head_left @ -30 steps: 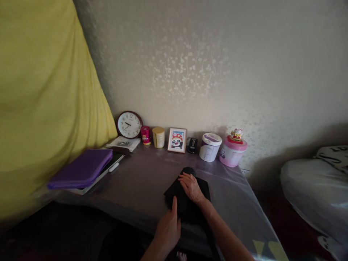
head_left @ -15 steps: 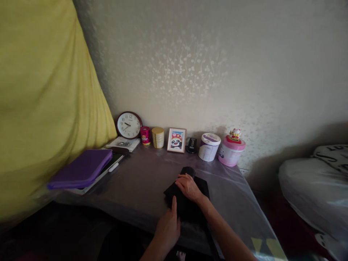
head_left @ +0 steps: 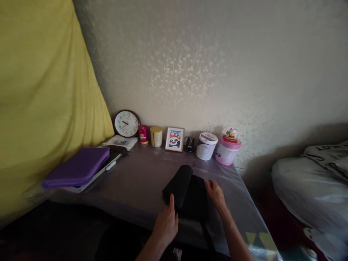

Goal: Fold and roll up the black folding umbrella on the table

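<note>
A folded black cloth (head_left: 187, 190) lies on the table (head_left: 141, 181) near its front edge, with a rolled or folded strip running up its left side. My left hand (head_left: 166, 224) rests at the cloth's near left edge, index finger stretched out onto it and the other fingers curled under. My right hand (head_left: 216, 193) lies flat and open on the cloth's right edge, fingers apart.
Along the wall stand a round clock (head_left: 126, 123), a red tin (head_left: 143, 134), a yellow tin (head_left: 156, 136), a framed panda picture (head_left: 174, 139), a small black device (head_left: 189, 144), a white tub (head_left: 206, 146) and a pink tub (head_left: 227, 151). A purple case (head_left: 77, 169) lies left; a yellow curtain (head_left: 40, 101) hangs beside it.
My right hand has slid from the middle of the black cloth out to its right edge. The left hand has stayed in place. The view has shifted slightly.
</note>
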Demonstrator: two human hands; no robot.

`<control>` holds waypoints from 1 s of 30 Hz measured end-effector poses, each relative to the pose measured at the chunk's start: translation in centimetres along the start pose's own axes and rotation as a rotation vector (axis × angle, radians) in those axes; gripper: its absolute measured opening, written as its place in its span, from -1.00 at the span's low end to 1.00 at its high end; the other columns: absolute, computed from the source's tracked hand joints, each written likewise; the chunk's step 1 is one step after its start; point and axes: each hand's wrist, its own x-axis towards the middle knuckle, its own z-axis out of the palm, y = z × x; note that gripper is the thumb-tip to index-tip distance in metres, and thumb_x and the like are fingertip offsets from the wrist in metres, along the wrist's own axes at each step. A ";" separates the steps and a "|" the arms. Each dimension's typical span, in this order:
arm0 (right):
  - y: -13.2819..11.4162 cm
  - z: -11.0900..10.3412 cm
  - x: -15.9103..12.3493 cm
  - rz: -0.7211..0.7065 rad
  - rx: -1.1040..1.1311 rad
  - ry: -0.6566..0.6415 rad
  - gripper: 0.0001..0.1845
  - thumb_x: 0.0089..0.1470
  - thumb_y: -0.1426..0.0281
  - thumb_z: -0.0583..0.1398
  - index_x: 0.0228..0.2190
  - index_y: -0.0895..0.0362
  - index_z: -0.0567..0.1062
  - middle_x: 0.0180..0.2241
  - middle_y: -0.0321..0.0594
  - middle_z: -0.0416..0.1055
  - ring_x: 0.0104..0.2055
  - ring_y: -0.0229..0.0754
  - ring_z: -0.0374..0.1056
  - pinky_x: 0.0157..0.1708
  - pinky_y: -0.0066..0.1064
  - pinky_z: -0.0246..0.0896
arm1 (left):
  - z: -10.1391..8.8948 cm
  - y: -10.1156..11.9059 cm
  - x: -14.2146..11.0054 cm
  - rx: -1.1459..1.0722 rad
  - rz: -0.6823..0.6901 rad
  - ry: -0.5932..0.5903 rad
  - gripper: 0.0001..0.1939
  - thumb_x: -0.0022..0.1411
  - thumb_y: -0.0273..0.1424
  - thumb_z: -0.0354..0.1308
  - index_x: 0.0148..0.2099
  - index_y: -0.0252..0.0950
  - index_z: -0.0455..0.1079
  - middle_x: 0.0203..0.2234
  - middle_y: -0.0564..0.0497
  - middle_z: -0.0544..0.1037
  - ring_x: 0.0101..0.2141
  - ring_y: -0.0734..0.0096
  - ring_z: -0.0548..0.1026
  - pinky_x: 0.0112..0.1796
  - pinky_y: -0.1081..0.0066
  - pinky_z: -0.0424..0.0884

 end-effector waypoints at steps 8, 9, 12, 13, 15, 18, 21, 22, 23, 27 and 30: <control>-0.7 -0.6 -2.6 0.054 0.334 -0.105 -0.56 -0.12 0.09 0.08 -0.34 0.17 0.48 -0.52 -0.20 0.45 -0.44 -0.11 0.36 -0.48 -0.38 0.21 | -0.3 0.3 -0.1 0.019 -0.013 -0.013 -0.34 0.25 -0.35 -0.21 0.27 -0.43 -0.45 -0.12 -0.16 0.40 -0.21 0.37 0.41 -0.23 0.46 0.24; -1.1 -0.7 -2.8 0.075 0.370 -0.131 -0.54 -0.14 0.08 0.09 -0.33 0.18 0.48 -0.57 -0.23 0.42 -0.48 -0.13 0.35 -0.54 -0.40 0.18 | -0.3 0.3 -0.1 0.012 -0.013 -0.012 -0.34 0.25 -0.35 -0.21 0.27 -0.43 -0.45 -0.11 -0.17 0.39 -0.20 0.37 0.41 -0.22 0.47 0.24; -2.3 -0.8 -3.3 0.154 0.495 -0.231 -0.54 -0.16 0.07 0.12 -0.34 0.18 0.45 -0.63 -0.31 0.36 -0.58 -0.23 0.28 -0.66 -0.48 0.08 | -0.4 0.3 -0.1 -0.003 -0.016 -0.016 -0.34 0.25 -0.35 -0.21 0.27 -0.43 -0.45 -0.12 -0.17 0.40 -0.19 0.38 0.41 -0.21 0.47 0.23; -2.7 -0.8 -3.3 0.180 0.535 -0.255 -0.56 -0.17 0.08 0.13 -0.36 0.18 0.45 -0.64 -0.33 0.34 -0.61 -0.26 0.25 -0.69 -0.50 0.04 | -0.4 0.3 -0.1 -0.005 -0.020 -0.019 -0.34 0.25 -0.35 -0.21 0.27 -0.43 -0.45 -0.12 -0.17 0.40 -0.20 0.38 0.41 -0.21 0.47 0.24; -3.5 -0.8 -3.3 0.211 0.603 -0.276 -0.60 -0.20 0.09 0.16 -0.44 0.18 0.43 -0.69 -0.39 0.26 -0.66 -0.32 0.18 -0.73 -0.53 -0.03 | -0.5 0.2 0.0 -0.017 -0.025 -0.029 -0.34 0.24 -0.35 -0.20 0.27 -0.43 -0.45 -0.12 -0.17 0.41 -0.20 0.38 0.41 -0.21 0.47 0.23; -4.9 -0.8 -2.9 0.208 0.693 -0.276 -0.64 -0.24 0.10 0.20 -0.55 0.16 0.38 -0.74 -0.45 0.14 -0.70 -0.37 0.09 -0.73 -0.54 -0.08 | -0.5 0.1 0.0 -0.043 -0.028 -0.038 -0.33 0.23 -0.36 -0.18 0.27 -0.42 -0.44 -0.09 -0.18 0.39 -0.18 0.38 0.40 -0.20 0.47 0.23; -6.3 -1.1 -2.4 0.213 0.771 -0.301 -0.64 -0.25 0.11 0.21 -0.52 0.17 0.38 -0.71 -0.44 0.19 -0.67 -0.36 0.12 -0.70 -0.53 -0.04 | -0.4 -0.2 0.2 -0.084 -0.022 -0.026 -0.32 0.22 -0.37 -0.16 0.27 -0.42 -0.42 -0.10 -0.18 0.40 -0.18 0.37 0.41 -0.20 0.46 0.23; -6.8 -1.2 -2.2 0.211 0.791 -0.309 -0.64 -0.25 0.12 0.21 -0.50 0.17 0.38 -0.69 -0.43 0.21 -0.66 -0.36 0.14 -0.69 -0.53 -0.03 | -0.4 -0.3 0.2 -0.103 -0.018 -0.023 -0.32 0.22 -0.37 -0.16 0.27 -0.43 -0.42 -0.11 -0.18 0.41 -0.18 0.37 0.41 -0.20 0.47 0.23; -7.3 -1.3 -2.0 0.205 0.804 -0.313 -0.63 -0.24 0.13 0.21 -0.47 0.17 0.39 -0.67 -0.42 0.23 -0.65 -0.35 0.15 -0.69 -0.53 -0.03 | -0.4 -0.4 0.3 -0.122 -0.013 -0.022 -0.32 0.22 -0.37 -0.16 0.27 -0.43 -0.41 -0.11 -0.17 0.41 -0.17 0.38 0.41 -0.20 0.48 0.23; -9.1 -1.1 -1.3 0.135 0.805 -0.304 -0.61 -0.21 0.13 0.20 -0.40 0.19 0.41 -0.65 -0.39 0.27 -0.65 -0.34 0.16 -0.70 -0.54 -0.03 | -0.6 -0.9 0.7 -0.166 -0.001 -0.029 -0.34 0.22 -0.36 -0.16 0.26 -0.45 -0.38 -0.09 -0.17 0.41 -0.16 0.42 0.42 -0.21 0.53 0.23; -10.3 0.1 -0.6 0.068 0.721 -0.271 -0.58 -0.17 0.15 0.17 -0.32 0.20 0.42 -0.61 -0.34 0.33 -0.61 -0.29 0.23 -0.67 -0.51 0.04 | -0.8 -0.9 0.8 -0.165 -0.008 -0.036 -0.33 0.21 -0.36 -0.15 0.26 -0.46 -0.36 -0.10 -0.18 0.42 -0.16 0.40 0.43 -0.22 0.53 0.23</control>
